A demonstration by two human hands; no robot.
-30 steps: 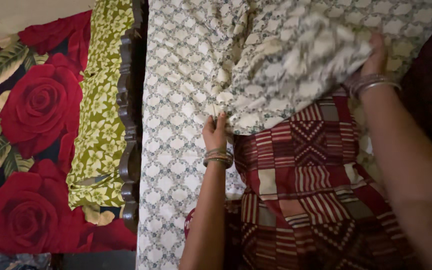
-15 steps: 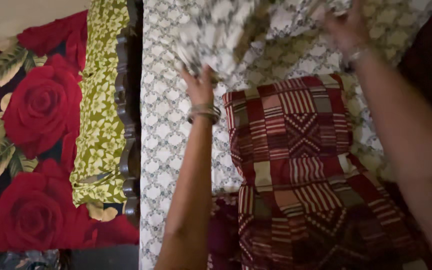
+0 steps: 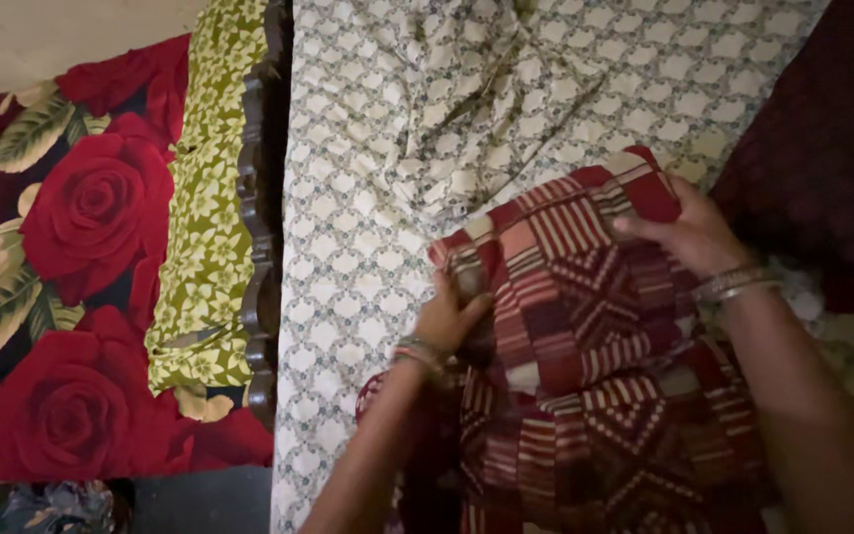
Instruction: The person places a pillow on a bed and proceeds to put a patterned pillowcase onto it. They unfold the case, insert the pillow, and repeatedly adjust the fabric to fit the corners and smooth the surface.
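The red patchwork pillow [image 3: 585, 326] is gripped at its upper end, the left hand [image 3: 452, 316] closed on its near corner and the right hand [image 3: 689, 237] clamped with fingers curled over its far corner; it lies on the patterned cream sheet [image 3: 368, 247], which is rumpled just beyond both hands. Judged from the folds bunched under the grip, it is soft, light and yielding, not slippery or fragile, and is best taken by its corners or side seams. A dark maroon cushion [image 3: 822, 168] sits just outside the right hand; a rose-print blanket [image 3: 71, 297] lies well beyond the left.
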